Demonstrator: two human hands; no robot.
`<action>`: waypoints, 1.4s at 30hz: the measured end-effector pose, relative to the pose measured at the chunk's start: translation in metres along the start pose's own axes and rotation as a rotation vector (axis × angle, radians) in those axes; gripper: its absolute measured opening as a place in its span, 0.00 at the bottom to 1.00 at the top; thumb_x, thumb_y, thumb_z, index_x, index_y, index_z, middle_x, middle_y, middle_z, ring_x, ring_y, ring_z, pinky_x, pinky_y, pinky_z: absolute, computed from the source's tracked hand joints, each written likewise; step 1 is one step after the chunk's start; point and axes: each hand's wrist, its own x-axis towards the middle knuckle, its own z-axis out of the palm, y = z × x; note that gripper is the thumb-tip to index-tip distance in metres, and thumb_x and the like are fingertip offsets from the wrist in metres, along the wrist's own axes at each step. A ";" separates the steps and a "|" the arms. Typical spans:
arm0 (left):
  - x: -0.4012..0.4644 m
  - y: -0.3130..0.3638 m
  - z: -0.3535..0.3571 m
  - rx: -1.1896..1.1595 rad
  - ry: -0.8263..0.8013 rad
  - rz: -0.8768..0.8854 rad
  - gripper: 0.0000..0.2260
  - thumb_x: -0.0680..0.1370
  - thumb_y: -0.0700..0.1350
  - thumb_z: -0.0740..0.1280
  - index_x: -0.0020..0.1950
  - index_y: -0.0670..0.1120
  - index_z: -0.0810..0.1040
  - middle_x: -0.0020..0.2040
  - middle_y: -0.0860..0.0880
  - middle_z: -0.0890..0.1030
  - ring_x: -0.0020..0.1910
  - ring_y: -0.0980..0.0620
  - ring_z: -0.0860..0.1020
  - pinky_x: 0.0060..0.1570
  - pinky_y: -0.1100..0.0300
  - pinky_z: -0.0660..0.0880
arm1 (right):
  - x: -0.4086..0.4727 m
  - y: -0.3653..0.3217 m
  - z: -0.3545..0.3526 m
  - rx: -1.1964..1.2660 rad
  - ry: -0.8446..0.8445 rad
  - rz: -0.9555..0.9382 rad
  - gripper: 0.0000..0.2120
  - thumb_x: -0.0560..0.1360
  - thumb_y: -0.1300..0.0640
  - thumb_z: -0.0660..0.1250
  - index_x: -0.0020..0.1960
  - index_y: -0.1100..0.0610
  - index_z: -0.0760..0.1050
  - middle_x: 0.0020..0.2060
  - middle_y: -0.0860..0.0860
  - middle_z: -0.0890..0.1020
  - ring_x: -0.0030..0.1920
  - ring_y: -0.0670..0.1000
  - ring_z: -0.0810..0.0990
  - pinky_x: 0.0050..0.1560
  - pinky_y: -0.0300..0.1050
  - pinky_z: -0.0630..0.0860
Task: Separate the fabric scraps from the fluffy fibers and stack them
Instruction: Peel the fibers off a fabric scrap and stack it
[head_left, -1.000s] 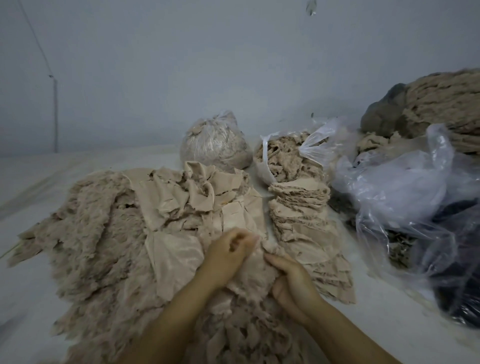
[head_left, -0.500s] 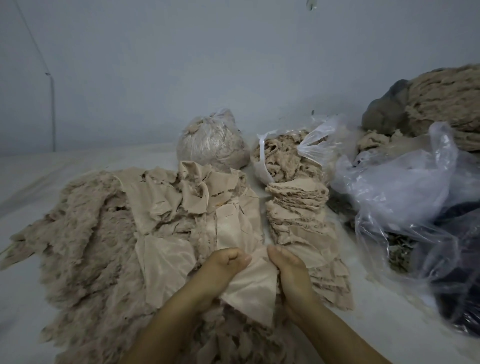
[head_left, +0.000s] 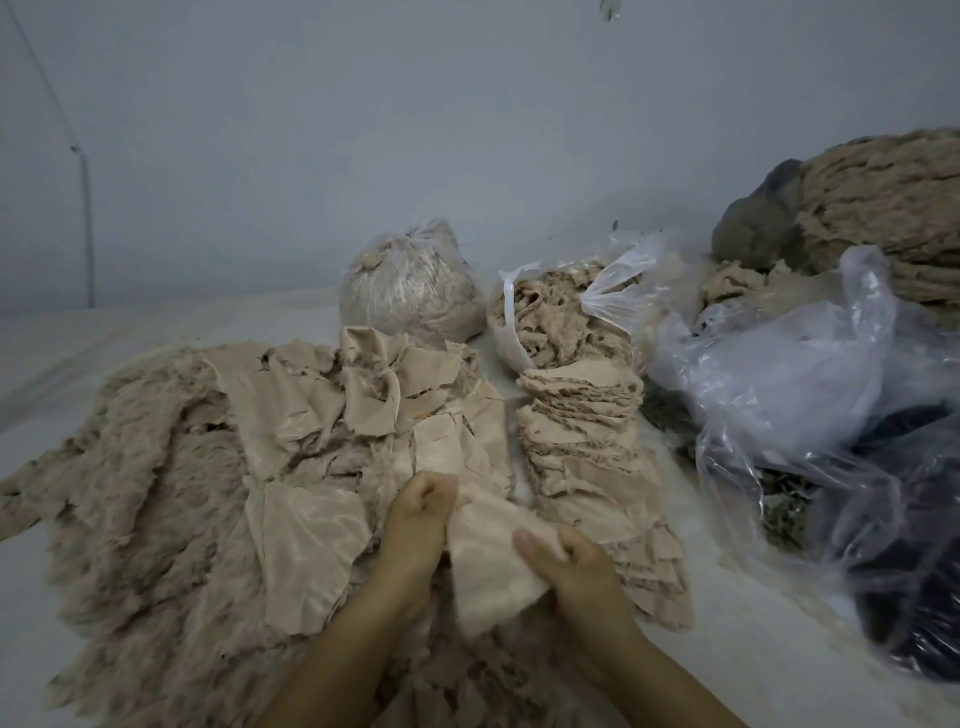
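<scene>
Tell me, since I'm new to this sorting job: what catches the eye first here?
Front and centre, both hands, left hand and right hand, grip one beige fabric scrap. Left of them spreads the big fluffy pile; just right stands the neat scrap stack, with clear plastic bags beyond.

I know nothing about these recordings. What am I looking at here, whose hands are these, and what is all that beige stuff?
No machine here: a person wears a camera on the head, looking down at their own two hands. The left hand and right hand both grip one beige fabric scrap between them. Under and left of it spreads a heap of fluffy fibers mixed with loose scraps. To the right stands a neat stack of scraps already sorted. Behind are a tied plastic bag and an open bag, both holding beige material, and crumpled clear plastic further right.
</scene>
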 end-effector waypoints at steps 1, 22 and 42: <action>0.001 0.001 0.001 -0.031 -0.007 -0.021 0.10 0.81 0.44 0.60 0.43 0.41 0.74 0.30 0.48 0.76 0.26 0.53 0.73 0.25 0.61 0.70 | 0.004 -0.006 -0.005 0.012 0.069 -0.049 0.15 0.69 0.56 0.73 0.49 0.67 0.79 0.41 0.62 0.84 0.39 0.59 0.81 0.43 0.56 0.78; 0.028 -0.004 -0.018 0.350 0.199 0.177 0.25 0.74 0.39 0.70 0.70 0.47 0.67 0.46 0.48 0.81 0.42 0.52 0.78 0.48 0.60 0.75 | 0.048 -0.035 -0.018 -0.638 -0.030 -0.322 0.07 0.77 0.58 0.67 0.43 0.48 0.80 0.36 0.43 0.81 0.35 0.39 0.78 0.38 0.29 0.72; 0.010 0.015 -0.078 0.492 0.305 0.438 0.07 0.77 0.40 0.67 0.48 0.53 0.79 0.46 0.57 0.80 0.43 0.61 0.77 0.45 0.71 0.72 | 0.016 0.007 0.057 -0.177 -0.169 -0.063 0.03 0.77 0.63 0.66 0.45 0.59 0.77 0.26 0.50 0.77 0.26 0.46 0.76 0.29 0.37 0.73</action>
